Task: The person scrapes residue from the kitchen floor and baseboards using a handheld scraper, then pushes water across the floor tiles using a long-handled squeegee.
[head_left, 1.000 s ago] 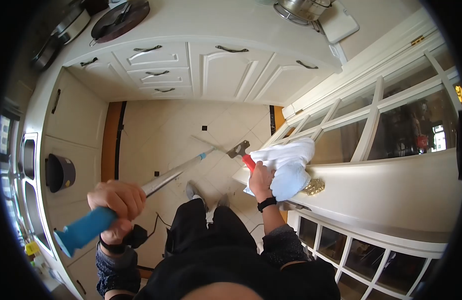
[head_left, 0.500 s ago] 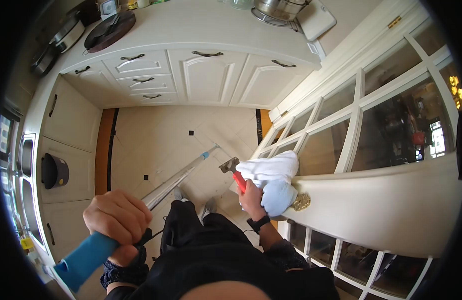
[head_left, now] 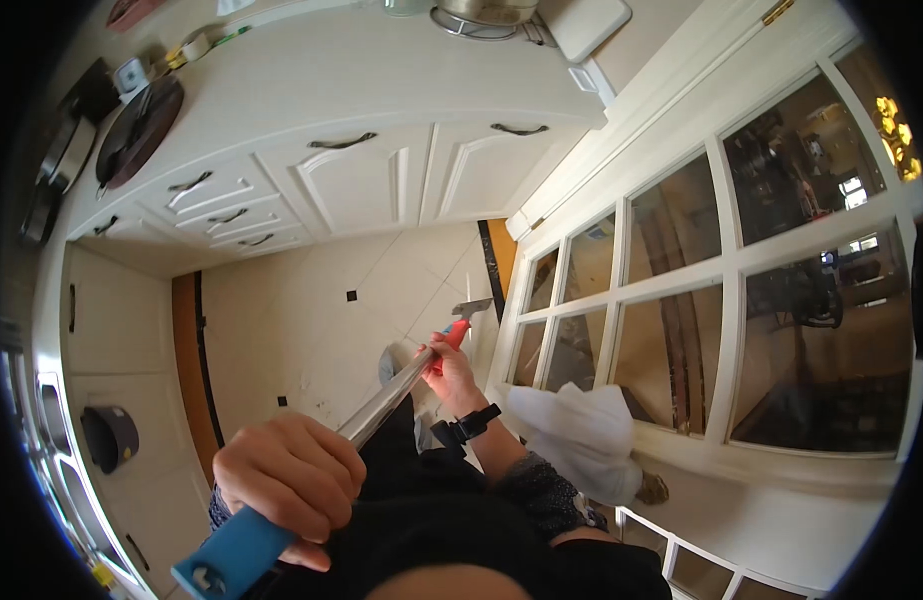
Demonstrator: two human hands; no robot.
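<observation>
My left hand [head_left: 287, 475] is wrapped round the blue handle [head_left: 232, 555] of a long pole with a silvery shaft [head_left: 384, 400]. The shaft slants up and away towards my right hand [head_left: 450, 372], whose fingers are closed round a red-handled scraper [head_left: 458, 332]. The scraper's metal blade points away from me over the tiled floor, and the pole's far part passes right at my right hand. Whether these fingers also grip the pole is hard to see. A white cloth [head_left: 577, 430] hangs over the door's handle, to the right of my right wrist.
A white door with glass panes [head_left: 672, 230] stands at the right. White cabinets [head_left: 357, 185] with a countertop [head_left: 312, 70] run ahead, holding a dark round pan [head_left: 140, 130] and a steel pot [head_left: 487, 10]. A dark bin [head_left: 110, 438] hangs on the left cabinet.
My right hand with the scraper has left the cloth and come against the pole. My left hand and the handle have shifted right. The view has turned, and the door shows larger.
</observation>
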